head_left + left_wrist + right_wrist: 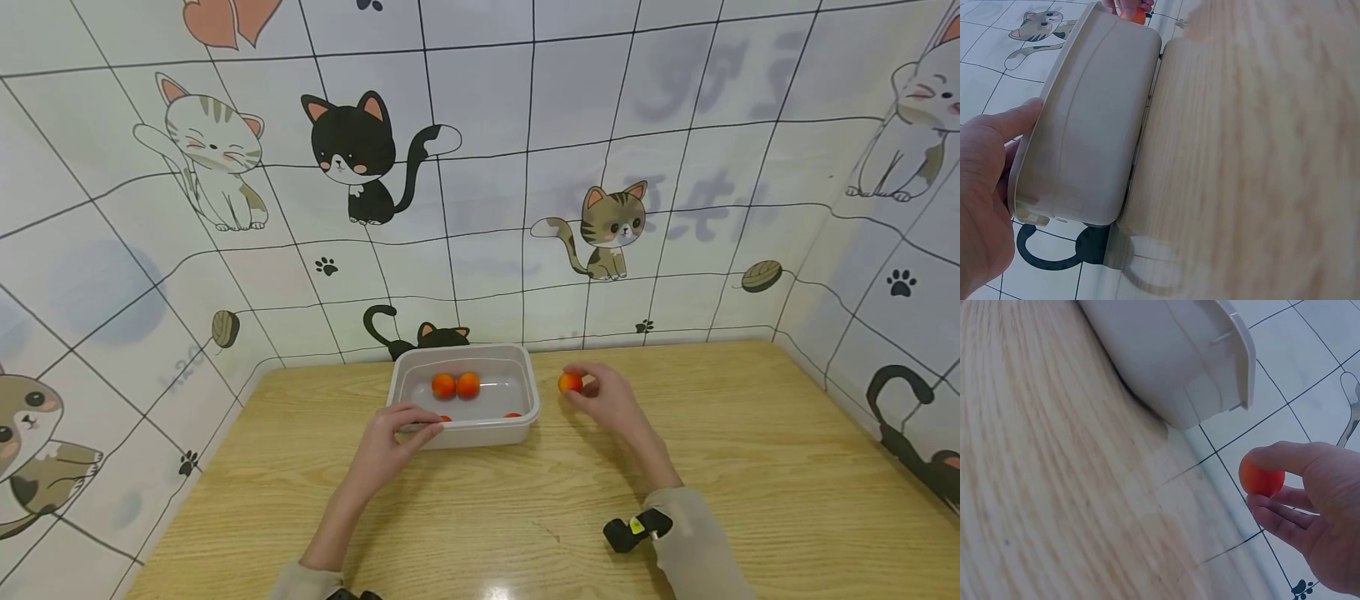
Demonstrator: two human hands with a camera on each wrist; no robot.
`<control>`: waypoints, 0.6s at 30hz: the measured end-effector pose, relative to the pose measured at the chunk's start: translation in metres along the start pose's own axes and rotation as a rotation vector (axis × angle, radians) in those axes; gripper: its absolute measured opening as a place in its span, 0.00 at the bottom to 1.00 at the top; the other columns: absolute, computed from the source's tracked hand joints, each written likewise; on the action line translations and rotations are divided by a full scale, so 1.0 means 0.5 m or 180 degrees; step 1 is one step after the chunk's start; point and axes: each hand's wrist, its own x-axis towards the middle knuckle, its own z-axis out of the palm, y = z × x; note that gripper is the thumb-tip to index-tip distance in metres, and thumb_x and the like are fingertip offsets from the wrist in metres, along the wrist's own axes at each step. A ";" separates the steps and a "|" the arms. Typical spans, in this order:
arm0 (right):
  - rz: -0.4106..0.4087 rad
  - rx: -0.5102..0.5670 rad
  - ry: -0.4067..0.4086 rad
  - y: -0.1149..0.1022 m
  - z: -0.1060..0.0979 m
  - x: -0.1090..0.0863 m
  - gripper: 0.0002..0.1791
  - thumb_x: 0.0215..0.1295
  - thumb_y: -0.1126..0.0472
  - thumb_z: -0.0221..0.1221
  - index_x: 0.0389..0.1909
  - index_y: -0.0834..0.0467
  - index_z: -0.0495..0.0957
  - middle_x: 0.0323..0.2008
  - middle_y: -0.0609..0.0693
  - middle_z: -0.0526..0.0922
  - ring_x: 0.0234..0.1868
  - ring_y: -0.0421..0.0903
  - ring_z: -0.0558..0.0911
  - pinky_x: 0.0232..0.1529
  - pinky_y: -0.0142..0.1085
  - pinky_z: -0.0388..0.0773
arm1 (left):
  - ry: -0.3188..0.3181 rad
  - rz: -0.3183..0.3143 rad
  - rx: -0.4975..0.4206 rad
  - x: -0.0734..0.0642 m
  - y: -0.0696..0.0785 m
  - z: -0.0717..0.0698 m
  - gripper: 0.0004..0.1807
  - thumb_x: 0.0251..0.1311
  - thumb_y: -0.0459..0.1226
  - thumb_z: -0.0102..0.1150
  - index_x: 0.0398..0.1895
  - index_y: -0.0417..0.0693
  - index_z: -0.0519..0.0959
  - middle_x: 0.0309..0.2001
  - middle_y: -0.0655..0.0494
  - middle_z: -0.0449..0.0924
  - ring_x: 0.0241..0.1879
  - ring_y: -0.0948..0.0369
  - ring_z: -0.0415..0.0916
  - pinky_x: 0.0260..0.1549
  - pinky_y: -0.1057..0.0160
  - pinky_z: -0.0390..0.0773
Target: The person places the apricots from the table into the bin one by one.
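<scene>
A light grey plastic box [480, 433] stands on the table near the back wall. Inside it sit two round orange-red balls [444, 386] side by side, with parts of two more showing above the near rim. My left hand [390, 442] grips the box's front-left rim, thumb on the outside and fingers reaching over the inside; the left wrist view shows the thumb [1019, 119] against the rim. Right of the box, my right hand [606, 400] pinches another orange-red ball [1261, 476] between thumb and fingers, held apart from the box. Whether the balls are fruit is unclear.
The wooden table [525, 508] has a pale, reflective surface. A white wall covering [487, 208] with black grid lines and cartoon cats rises behind and at both sides. A small black device [637, 529] is strapped at the right wrist.
</scene>
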 end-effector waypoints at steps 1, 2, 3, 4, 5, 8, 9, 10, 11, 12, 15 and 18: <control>0.0006 0.0008 0.0015 -0.002 0.000 0.001 0.21 0.62 0.66 0.69 0.57 0.63 0.80 0.53 0.62 0.80 0.39 0.52 0.81 0.38 0.39 0.80 | -0.0001 0.0002 0.0001 0.000 0.000 0.000 0.04 0.58 0.36 0.73 0.37 0.50 0.89 0.37 0.68 0.85 0.42 0.61 0.81 0.43 0.61 0.81; -0.0011 0.0012 0.0028 -0.003 -0.001 0.001 0.21 0.62 0.66 0.69 0.56 0.63 0.80 0.53 0.62 0.81 0.39 0.52 0.82 0.38 0.40 0.80 | -0.0003 0.0000 0.0000 0.000 0.000 0.000 0.04 0.58 0.36 0.73 0.37 0.49 0.89 0.37 0.68 0.85 0.42 0.61 0.81 0.43 0.61 0.81; -0.0031 0.0004 0.0038 -0.005 -0.001 0.002 0.21 0.62 0.66 0.69 0.56 0.63 0.80 0.53 0.61 0.81 0.38 0.52 0.82 0.38 0.40 0.80 | -0.0004 -0.0001 0.0000 0.000 0.000 0.000 0.04 0.58 0.36 0.73 0.37 0.49 0.89 0.37 0.68 0.85 0.42 0.61 0.81 0.43 0.61 0.81; -0.0055 0.0000 0.0057 -0.006 -0.002 0.003 0.21 0.62 0.65 0.69 0.56 0.63 0.81 0.52 0.61 0.81 0.38 0.51 0.82 0.38 0.40 0.80 | -0.0003 0.0001 -0.0003 0.000 0.000 0.000 0.04 0.58 0.35 0.73 0.37 0.49 0.89 0.37 0.68 0.85 0.42 0.61 0.81 0.43 0.61 0.81; -0.0082 -0.0002 0.0075 -0.008 -0.003 0.003 0.21 0.62 0.65 0.70 0.56 0.63 0.81 0.52 0.61 0.81 0.38 0.51 0.82 0.38 0.40 0.81 | 0.0000 0.0001 -0.0004 0.000 0.000 0.001 0.04 0.58 0.35 0.73 0.37 0.49 0.89 0.37 0.68 0.85 0.42 0.61 0.81 0.43 0.61 0.81; -0.0173 -0.0027 0.0140 -0.015 -0.004 0.004 0.20 0.62 0.65 0.70 0.55 0.63 0.81 0.51 0.61 0.82 0.37 0.51 0.83 0.39 0.40 0.81 | 0.0007 0.0007 -0.0008 0.000 0.000 0.001 0.05 0.57 0.34 0.73 0.36 0.49 0.89 0.37 0.68 0.85 0.42 0.62 0.81 0.43 0.61 0.81; -0.0203 -0.0034 0.0161 -0.017 -0.005 0.004 0.20 0.62 0.65 0.70 0.55 0.63 0.81 0.51 0.60 0.82 0.37 0.50 0.83 0.40 0.40 0.82 | 0.0010 0.0006 -0.0002 0.000 0.000 0.001 0.05 0.57 0.34 0.73 0.36 0.50 0.89 0.37 0.68 0.85 0.42 0.62 0.81 0.42 0.61 0.81; -0.0231 -0.0036 0.0182 -0.020 -0.005 0.004 0.20 0.61 0.65 0.70 0.55 0.63 0.81 0.50 0.60 0.82 0.37 0.51 0.83 0.40 0.41 0.82 | 0.0014 0.0005 0.0002 0.000 0.000 0.001 0.05 0.57 0.34 0.73 0.36 0.50 0.89 0.37 0.68 0.85 0.42 0.62 0.81 0.42 0.61 0.81; -0.0255 -0.0041 0.0197 -0.023 -0.005 0.004 0.21 0.61 0.66 0.71 0.55 0.62 0.81 0.50 0.60 0.82 0.37 0.51 0.83 0.41 0.41 0.82 | 0.0016 -0.0001 0.0013 0.000 0.001 0.001 0.05 0.57 0.34 0.73 0.36 0.51 0.89 0.37 0.68 0.85 0.42 0.61 0.81 0.43 0.61 0.81; -0.0279 -0.0041 0.0207 -0.027 -0.006 0.004 0.21 0.61 0.66 0.71 0.55 0.62 0.81 0.50 0.59 0.82 0.37 0.51 0.82 0.41 0.41 0.82 | 0.0016 -0.0002 0.0017 0.000 0.002 0.000 0.05 0.57 0.34 0.73 0.36 0.51 0.89 0.37 0.67 0.85 0.42 0.61 0.81 0.43 0.61 0.81; -0.0322 -0.0038 0.0227 -0.038 -0.008 0.003 0.21 0.62 0.65 0.71 0.56 0.62 0.81 0.49 0.58 0.81 0.37 0.51 0.82 0.40 0.40 0.82 | 0.0011 -0.0017 0.0035 0.000 0.004 -0.001 0.04 0.57 0.34 0.73 0.36 0.51 0.89 0.37 0.68 0.85 0.42 0.61 0.81 0.43 0.61 0.81; -0.0380 -0.0041 0.0238 -0.051 -0.011 0.001 0.21 0.62 0.64 0.70 0.56 0.60 0.81 0.48 0.57 0.81 0.36 0.51 0.82 0.39 0.38 0.82 | -0.0001 -0.0023 0.0034 0.000 0.006 -0.002 0.04 0.57 0.35 0.73 0.36 0.51 0.89 0.37 0.67 0.85 0.43 0.61 0.81 0.43 0.61 0.81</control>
